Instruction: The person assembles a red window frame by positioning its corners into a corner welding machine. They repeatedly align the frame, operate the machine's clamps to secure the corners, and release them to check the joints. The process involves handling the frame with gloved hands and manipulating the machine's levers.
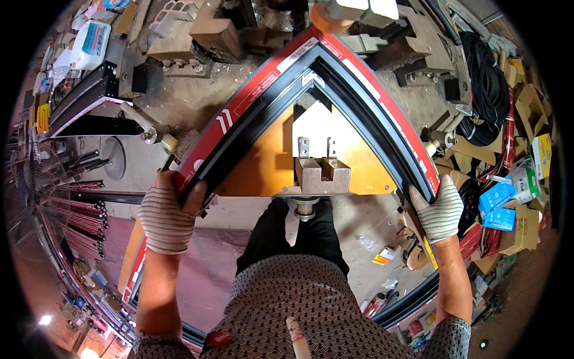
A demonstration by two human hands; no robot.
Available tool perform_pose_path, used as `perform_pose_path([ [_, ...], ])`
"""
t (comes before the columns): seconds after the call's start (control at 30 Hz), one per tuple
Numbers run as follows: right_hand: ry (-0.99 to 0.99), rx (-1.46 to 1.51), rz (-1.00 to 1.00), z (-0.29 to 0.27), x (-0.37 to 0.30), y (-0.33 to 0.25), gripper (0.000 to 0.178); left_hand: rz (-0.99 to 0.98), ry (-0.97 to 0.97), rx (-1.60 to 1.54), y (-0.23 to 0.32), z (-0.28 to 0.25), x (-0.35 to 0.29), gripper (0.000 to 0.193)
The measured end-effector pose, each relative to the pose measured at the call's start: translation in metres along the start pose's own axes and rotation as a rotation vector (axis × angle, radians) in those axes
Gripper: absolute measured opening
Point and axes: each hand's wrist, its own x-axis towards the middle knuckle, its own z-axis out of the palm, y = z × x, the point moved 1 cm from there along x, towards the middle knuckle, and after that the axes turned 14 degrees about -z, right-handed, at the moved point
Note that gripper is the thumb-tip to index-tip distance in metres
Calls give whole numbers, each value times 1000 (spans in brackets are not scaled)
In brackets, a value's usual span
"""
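Observation:
A corner of a window frame [244, 99] points away from me. It has dark profiles with red protective film along the outer sides. My left hand [167, 212], in a white striped glove, is closed round the left profile, its thumb on the inner side. On the right profile my right hand [441, 209], gloved alike, grips at about the same height. The frame's tip sits by a round brownish part [329, 21] of a machine. Inside the corner are an orange plate [371, 167] and a notched metal block [323, 176].
Heavy steel blocks [215, 39] flank the tip on both sides. Another dark profile corner [84, 110] stands at left, near a white jug [91, 45]. Coiled black rubber strip [484, 90], cartons [520, 230] and blue packets [497, 197] lie at right. A fan [36, 197] is far left.

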Motion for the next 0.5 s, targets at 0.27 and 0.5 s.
perform_pose_path([
  [0.27,3,103,66,2,3,-2,44,14,118,61,8,4,-1,49],
  [0.5,52,104,53,8,3,-1,44,-64,113,90,9,6,-1,51],
])
